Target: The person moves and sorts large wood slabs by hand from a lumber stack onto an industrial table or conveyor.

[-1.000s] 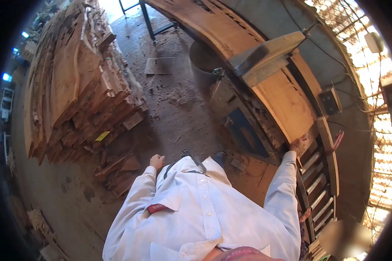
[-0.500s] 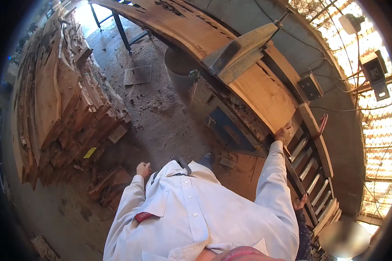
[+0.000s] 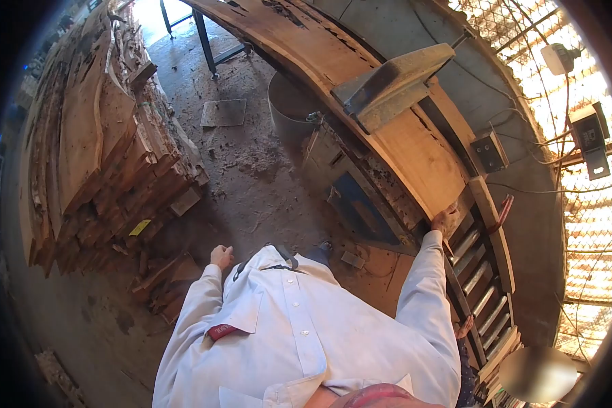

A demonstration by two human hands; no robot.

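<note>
My right hand (image 3: 446, 219) is on the near end of a long wooden slab (image 3: 421, 160), its fingers curled at the board's edge. The slab lies on a machine bed and passes beneath a grey metal machine head (image 3: 394, 85). My left hand (image 3: 222, 256) hangs beside my body with its fingers curled, touching no board; whether anything small is inside it cannot be made out. Metal rollers (image 3: 466, 243) in a frame stand just past my right hand.
A tall stack of rough boards (image 3: 81, 136) with a yellow tag (image 3: 140, 228) rises at the left. A round bin (image 3: 289, 102) stands beside the machine. Another person's hand (image 3: 464, 327) rests by the roller frame. Switch boxes (image 3: 489, 152) are at the right.
The view has shifted slightly, so the machine and slab appear a little lower and farther right. My right hand stays at the slab's end, and my left hand stays low at my side.
</note>
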